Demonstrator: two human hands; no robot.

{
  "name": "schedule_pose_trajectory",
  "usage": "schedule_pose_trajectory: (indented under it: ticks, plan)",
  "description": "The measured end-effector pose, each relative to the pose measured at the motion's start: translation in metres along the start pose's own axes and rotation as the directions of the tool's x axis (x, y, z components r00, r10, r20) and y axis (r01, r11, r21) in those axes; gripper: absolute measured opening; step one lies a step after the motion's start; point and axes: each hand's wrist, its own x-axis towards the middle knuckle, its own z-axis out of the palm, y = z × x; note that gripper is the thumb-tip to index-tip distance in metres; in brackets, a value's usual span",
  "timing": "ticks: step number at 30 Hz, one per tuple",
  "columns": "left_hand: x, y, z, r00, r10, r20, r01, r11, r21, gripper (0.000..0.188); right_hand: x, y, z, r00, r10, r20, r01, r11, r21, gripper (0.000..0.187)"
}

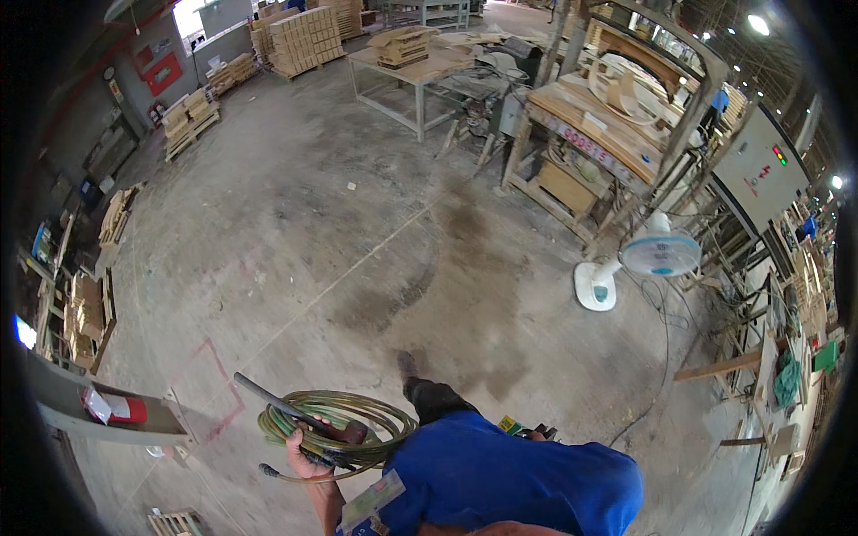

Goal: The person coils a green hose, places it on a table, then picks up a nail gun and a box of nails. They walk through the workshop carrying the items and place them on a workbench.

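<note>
My left hand, low and left of the middle, is closed round a coiled hose, yellow-green and looped several times. Across the coil lies a dark grey rod with a reddish-brown block at its inner end, resembling a hammer; it is held together with the coil. A loose hose end with a dark fitting sticks out below. My right hand shows only in part beyond my blue clothing, beside a dark object with a yellow label. Its kind is hidden.
Concrete floor stretches ahead. A white-and-blue fan stands at right, its cable trailing on the floor. Beyond are a wooden workbench, a table and a grey control cabinet. Wood stacks line the left; a steel beam stands near left.
</note>
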Motion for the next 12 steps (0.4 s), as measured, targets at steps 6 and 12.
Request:
schedule_pose_trajectory:
  ticks: [6, 12]
  plan:
    - [0.167, 0.052, 0.067, 0.993, 0.109, 0.046, -0.111, 0.993, 0.049, 0.035, 0.116, -0.175, 0.129, 0.962, -0.032, 0.27, -0.071, 0.928, 0.366, 0.022]
    - [0.324, 0.083, 0.128, 0.989, -0.006, 0.151, -0.011, 0.993, 0.115, 0.036, 0.279, -0.347, 0.245, 0.935, 0.248, 0.254, -0.354, 0.583, 0.732, 0.021]
